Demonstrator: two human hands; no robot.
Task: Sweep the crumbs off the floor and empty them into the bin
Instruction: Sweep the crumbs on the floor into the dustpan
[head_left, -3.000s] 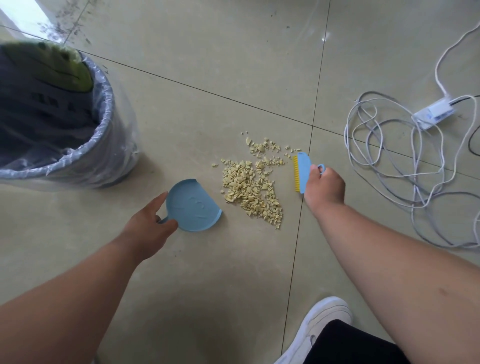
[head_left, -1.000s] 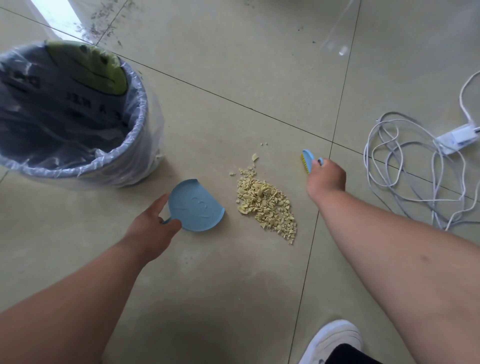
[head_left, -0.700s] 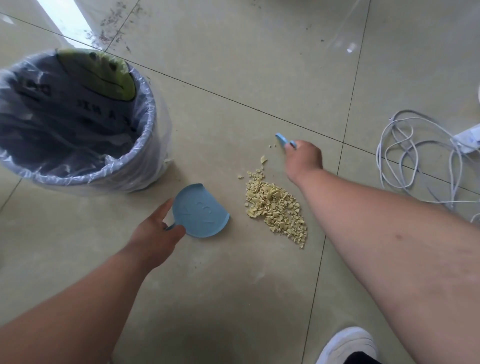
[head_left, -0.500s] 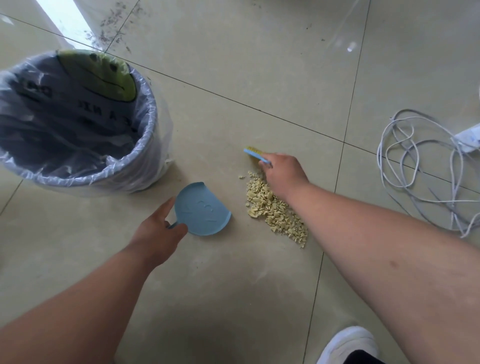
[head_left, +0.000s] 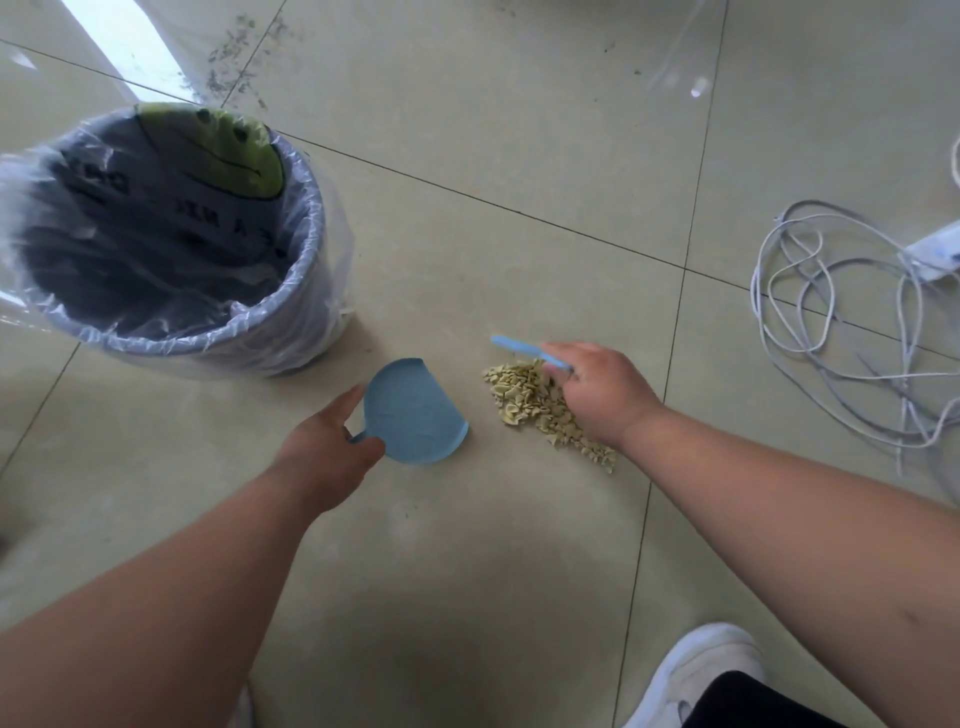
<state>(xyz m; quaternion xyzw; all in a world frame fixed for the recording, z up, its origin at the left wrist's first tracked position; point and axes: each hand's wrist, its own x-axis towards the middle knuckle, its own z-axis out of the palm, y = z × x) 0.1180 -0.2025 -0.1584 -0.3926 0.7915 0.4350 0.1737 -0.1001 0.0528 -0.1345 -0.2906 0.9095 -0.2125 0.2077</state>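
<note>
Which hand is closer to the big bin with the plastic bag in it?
The left hand. It holds the small blue plastic dustpan just below the grey bag-lined bin. The right hand, gripping the blue brush, sits farther away, beyond the yellowish crumbs.

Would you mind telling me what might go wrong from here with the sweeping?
The dustpan lies apart from the crumbs, so a brisk stroke of the brush in the right hand could scatter them past it. Its lip may ride up in the left hand, letting crumbs slip under.

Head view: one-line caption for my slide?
Left hand holds dustpan on the floor; right hand works brush at crumbs, bin nearby.
</note>
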